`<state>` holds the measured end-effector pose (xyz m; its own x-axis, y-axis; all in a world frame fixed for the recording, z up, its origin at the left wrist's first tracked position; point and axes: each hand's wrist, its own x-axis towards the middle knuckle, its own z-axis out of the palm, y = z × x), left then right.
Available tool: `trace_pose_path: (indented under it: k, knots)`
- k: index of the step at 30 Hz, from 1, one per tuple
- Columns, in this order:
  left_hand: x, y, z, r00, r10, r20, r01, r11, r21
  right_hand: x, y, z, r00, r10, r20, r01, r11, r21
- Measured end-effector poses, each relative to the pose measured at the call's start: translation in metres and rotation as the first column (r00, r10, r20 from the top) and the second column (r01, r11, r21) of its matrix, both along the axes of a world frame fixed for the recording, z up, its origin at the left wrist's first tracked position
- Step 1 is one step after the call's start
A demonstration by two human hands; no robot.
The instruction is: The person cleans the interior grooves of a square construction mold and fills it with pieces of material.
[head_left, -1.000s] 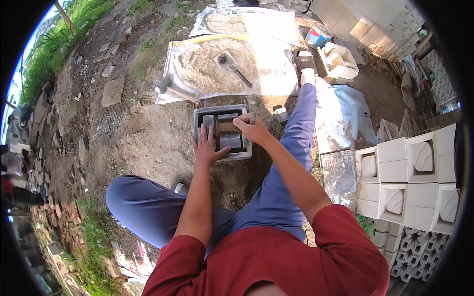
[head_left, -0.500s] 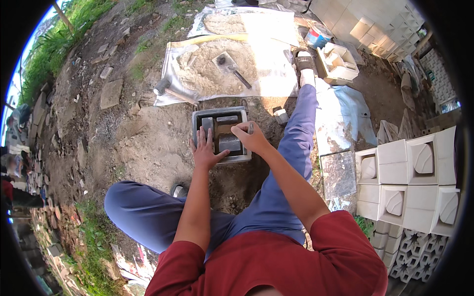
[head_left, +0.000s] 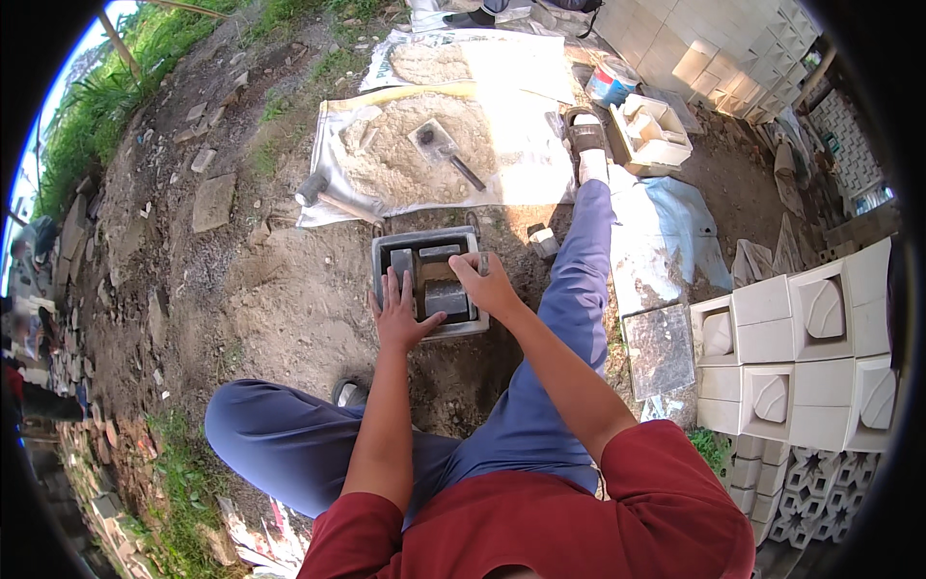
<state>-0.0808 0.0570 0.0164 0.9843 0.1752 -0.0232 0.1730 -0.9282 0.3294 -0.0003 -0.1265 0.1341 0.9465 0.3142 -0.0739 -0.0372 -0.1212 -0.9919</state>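
Note:
A grey rectangular box mould (head_left: 458, 329) rests on the dirt between my legs. Inside it stand several dark blocks, one of them a smooth block (head_left: 446, 300) on the near side, with brown material between them. My left hand (head_left: 397, 317) lies with fingers spread over the near left part of the mould, touching the blocks. At the mould's right side my right hand (head_left: 487, 287) is closed, thumb and fingers pinched together. A small greyish piece (head_left: 483, 262) shows at its fingers, too small to name.
Beyond the mould, a trowel (head_left: 465, 173) lies on a sand pile (head_left: 376, 159) on a white sheet. A hammer (head_left: 333, 200) rests at the sheet's near left edge. Pale hollow blocks (head_left: 762, 318) are stacked at right. A white tub (head_left: 666, 150) stands beyond my right foot.
The view has shifted slightly, so the mould and sheet appear lower. Both hands stay at nearly the same places on the mould.

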Motion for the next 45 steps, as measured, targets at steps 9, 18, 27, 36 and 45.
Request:
trace_pose_path:
  k: [9,18,27,36,45]
  knots:
    - [0.000,-0.001,0.001,0.999,0.001,0.047,0.000,1.000,-0.005,0.017,-0.001,-0.002,0.997,0.026,0.073,-0.031,0.998,0.062]
    - [-0.001,0.006,-0.011,0.995,0.044,0.087,-0.045,0.999,0.010,0.025,0.002,0.019,1.000,-0.019,-0.017,0.022,0.980,0.198]
    - [-0.004,-0.002,-0.006,0.996,0.029,0.081,-0.030,0.999,0.019,0.035,0.008,0.007,0.988,-0.147,-0.044,0.153,0.972,0.180]
    - [0.007,-0.010,-0.002,0.987,0.030,0.158,-0.033,0.999,0.016,0.071,0.007,-0.034,0.991,-0.132,0.032,0.134,0.990,-0.037]
    - [0.006,-0.004,-0.001,0.986,0.079,0.149,-0.083,0.996,0.021,0.095,0.025,-0.020,0.996,-0.038,0.079,0.040,0.999,-0.021]
